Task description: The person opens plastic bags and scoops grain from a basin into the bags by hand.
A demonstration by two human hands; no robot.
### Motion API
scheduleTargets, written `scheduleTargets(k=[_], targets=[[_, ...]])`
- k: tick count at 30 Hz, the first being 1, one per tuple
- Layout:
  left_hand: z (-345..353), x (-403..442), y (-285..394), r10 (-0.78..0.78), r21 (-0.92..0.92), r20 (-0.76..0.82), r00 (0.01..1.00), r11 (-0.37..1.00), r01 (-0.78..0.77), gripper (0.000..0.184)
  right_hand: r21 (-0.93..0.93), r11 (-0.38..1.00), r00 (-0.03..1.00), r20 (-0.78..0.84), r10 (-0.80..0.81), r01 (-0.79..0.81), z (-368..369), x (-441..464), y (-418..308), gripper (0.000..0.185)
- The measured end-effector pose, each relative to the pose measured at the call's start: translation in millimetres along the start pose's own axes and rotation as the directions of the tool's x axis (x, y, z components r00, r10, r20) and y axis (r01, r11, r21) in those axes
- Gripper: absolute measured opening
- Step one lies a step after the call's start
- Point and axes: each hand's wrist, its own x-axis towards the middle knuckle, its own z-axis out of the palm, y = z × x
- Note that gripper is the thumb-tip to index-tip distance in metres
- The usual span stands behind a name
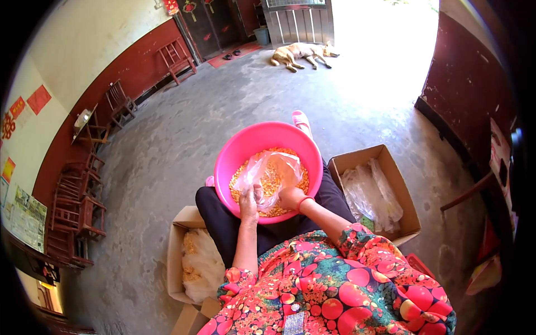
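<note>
A pink basin (229, 151) rests on my lap, with yellow corn kernels (303, 181) in it. Over the kernels is a clear plastic bag (287, 159), its mouth spread wide, with kernels showing in or through it. My left hand (249, 202) is closed on the bag's near left edge. On the right, my right hand (291, 198), with a red band at the wrist, is closed at the bag's near right edge; its fingertips are partly hidden by the plastic.
Right of my legs stands a cardboard box (410, 209) with clear plastic bags (371, 192). Another cardboard box (174, 259) at the left holds filled bags (201, 265). A dog (301, 54) lies near the doorway. Wooden chairs (75, 204) line the left wall.
</note>
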Motion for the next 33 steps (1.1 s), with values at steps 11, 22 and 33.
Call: scheduleTargets(k=[11, 22, 33], targets=[[2.2, -2.6, 3.9, -0.019, 0.006, -0.007, 1.0, 1.0, 0.019, 0.021, -0.181, 0.982, 0.971, 0.237, -0.014, 0.059, 5.3, 8.1, -17.2, 0.035], [3.3, -2.8, 3.9, -0.016, 0.019, -0.03, 0.999, 1.0, 0.017, 0.021, 0.081, 0.982, 0.969, 0.169, -0.182, 0.171, -3.2, 16.6, 2.5, 0.032], [1.0, -1.0, 1.0, -0.014, 0.014, -0.014, 1.0, 1.0, 0.014, 0.02, 0.872, 0.222, 0.9, 0.429, 0.083, -0.436, -32.3, 0.8, 1.2, 0.017]])
